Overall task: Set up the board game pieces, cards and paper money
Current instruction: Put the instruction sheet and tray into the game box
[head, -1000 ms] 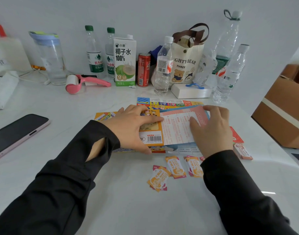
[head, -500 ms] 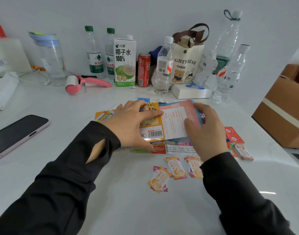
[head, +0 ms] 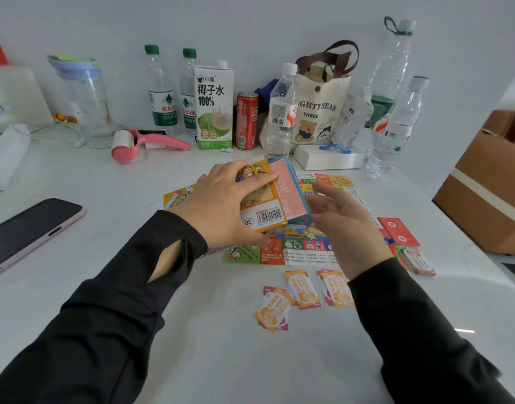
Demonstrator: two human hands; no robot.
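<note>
Where the white table (head: 221, 360) lies nearest the person, three small piles of orange-and-white paper slips (head: 303, 289) are laid out side by side. They sit just in front of the colourful printed game board (head: 294, 252), which is spread flat on the table. Above that board an orange flat game box with a barcode label (head: 263, 212) is held tilted by the left hand (head: 221, 208), whose fingers are curled over its top face with the thumb at its near edge. A pink sheet (head: 288, 191) and a blue edge are seen along the box's right side. The right hand (head: 349, 231) is held just beside that edge, its fingers loosely spread and gripping nothing; whether the fingertips touch it cannot be told. To the right of the board red cards (head: 397, 230) are seen, and a black phone in a pink case (head: 25, 228) is placed well apart at the left. Along the far wall are lined a pink lint roller (head: 151, 139), a white-and-green coconut-water carton (head: 214, 109), a red drinks can (head: 247, 121) and clear plastic bottles (head: 281, 112).
</note>
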